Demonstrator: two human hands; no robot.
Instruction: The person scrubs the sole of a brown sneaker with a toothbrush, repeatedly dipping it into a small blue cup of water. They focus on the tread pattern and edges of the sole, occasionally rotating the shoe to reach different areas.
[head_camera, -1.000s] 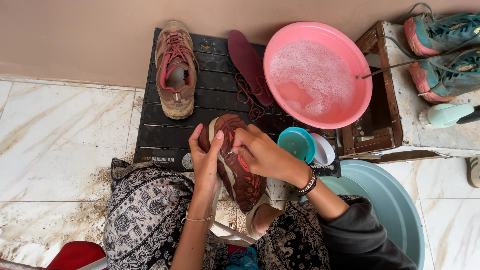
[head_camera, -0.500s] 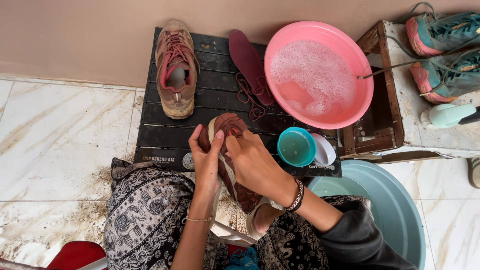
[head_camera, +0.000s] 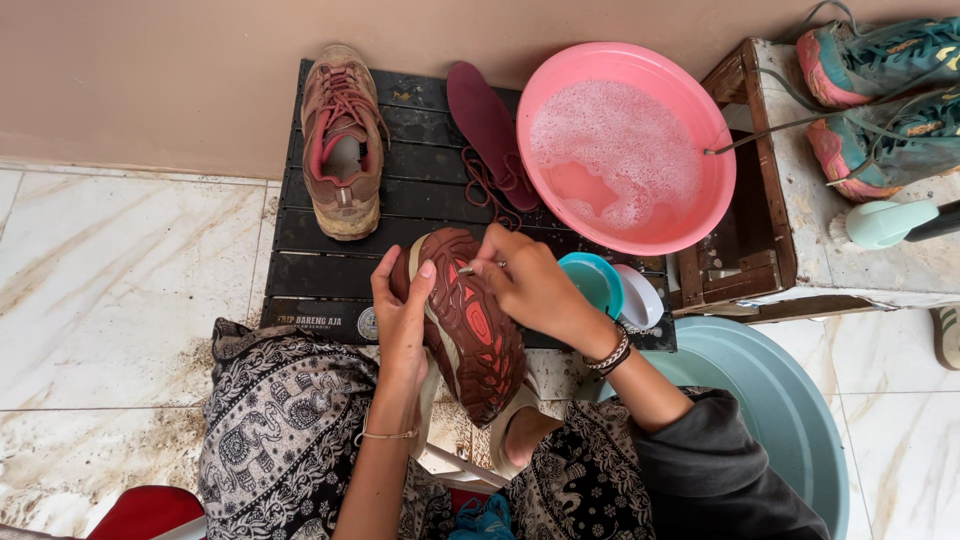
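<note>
My left hand (head_camera: 402, 318) grips a brown and red shoe (head_camera: 470, 325) by its side, sole turned up. My right hand (head_camera: 528, 282) pinches a small thin tool, its kind unclear, against the toe end of the sole. The shoe sits over my lap, above patterned trousers (head_camera: 285, 430). A second brown shoe (head_camera: 343, 140) stands upright on the black slatted pallet (head_camera: 320, 255), with a maroon insole (head_camera: 487, 125) and loose laces (head_camera: 492, 190) beside it.
A pink basin (head_camera: 560, 90) of soapy water rests on the pallet's right. A teal cup (head_camera: 598, 282) and white lid lie by my right wrist. A pale blue tub (head_camera: 780, 400) sits lower right. Teal and red shoes (head_camera: 880, 90) rest on a wooden crate (head_camera: 750, 250).
My right hand has moved up along the sole from the middle to the toe end. My left hand keeps its hold on the shoe.
</note>
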